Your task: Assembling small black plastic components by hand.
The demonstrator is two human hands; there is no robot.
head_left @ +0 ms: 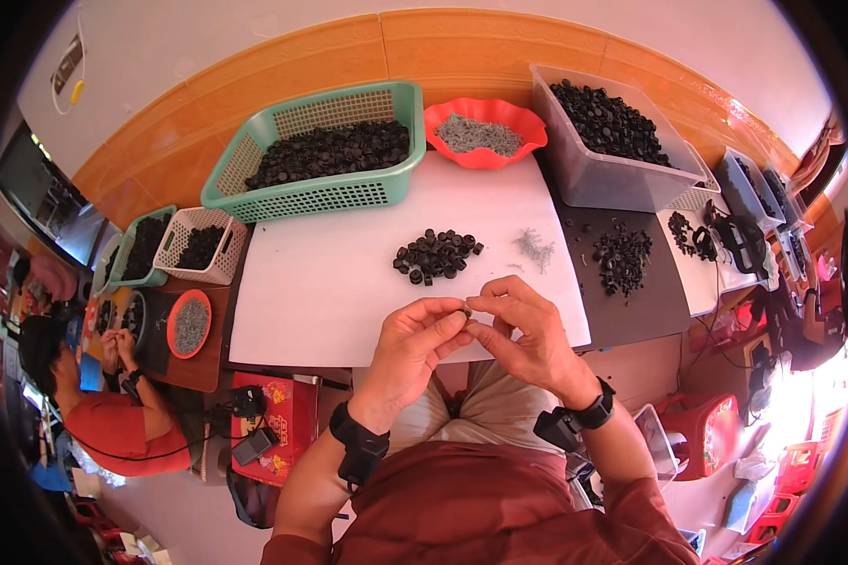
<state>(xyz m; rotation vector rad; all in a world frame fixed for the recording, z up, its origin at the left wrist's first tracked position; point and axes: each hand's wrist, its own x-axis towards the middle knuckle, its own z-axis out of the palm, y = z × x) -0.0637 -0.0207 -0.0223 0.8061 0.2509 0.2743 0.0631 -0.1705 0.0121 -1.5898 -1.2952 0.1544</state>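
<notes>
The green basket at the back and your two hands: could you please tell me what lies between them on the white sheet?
In the head view, a small pile of black caps lies on the white sheet between the green basket and both hands.

The scene is brightly and evenly lit by daylight. The strongest light is seen at the lower right, where the floor (820, 395) is washed out by glare. Only soft shadows are cast under the hands on the white bench (330, 273). The centre is rendered sharp. Straight edges are bent by the fisheye toward the rim, and the corners are cut off in black.
</notes>
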